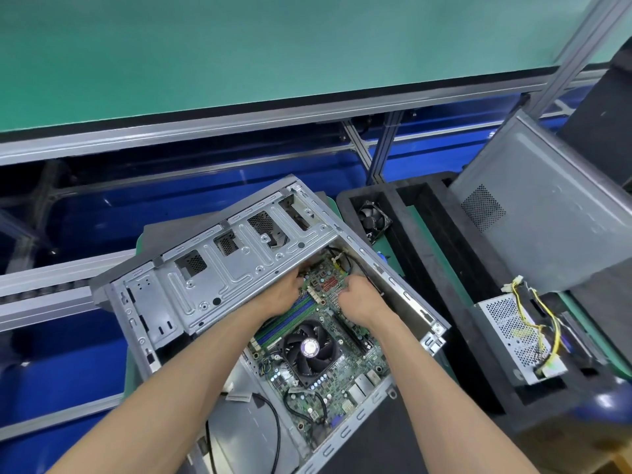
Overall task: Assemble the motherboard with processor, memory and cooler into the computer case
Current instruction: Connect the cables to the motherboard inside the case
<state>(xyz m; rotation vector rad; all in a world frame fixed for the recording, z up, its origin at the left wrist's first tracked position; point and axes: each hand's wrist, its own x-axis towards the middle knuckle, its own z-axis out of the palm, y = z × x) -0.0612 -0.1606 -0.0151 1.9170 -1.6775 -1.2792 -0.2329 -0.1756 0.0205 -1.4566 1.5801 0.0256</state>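
Observation:
An open grey computer case (191, 295) lies on its side in the middle of the bench. The green motherboard (345, 374) sits inside it, with a black cooler fan (309, 350) and green and blue memory sticks (290, 319) fitted. My left hand (282, 292) reaches under the drive cage at the board's far edge, its fingertips hidden there. My right hand (359, 297) is beside it over the far end of the board, fingers curled down onto the board near a red connector (329, 284). What the fingers hold is hidden.
A black foam tray (427, 268) stands to the right with a small case fan (374, 218) in it. A power supply (519, 340) with yellow wires and the grey case side panel (547, 213) sit further right. Black cables (273, 429) lie loose at the case's near end.

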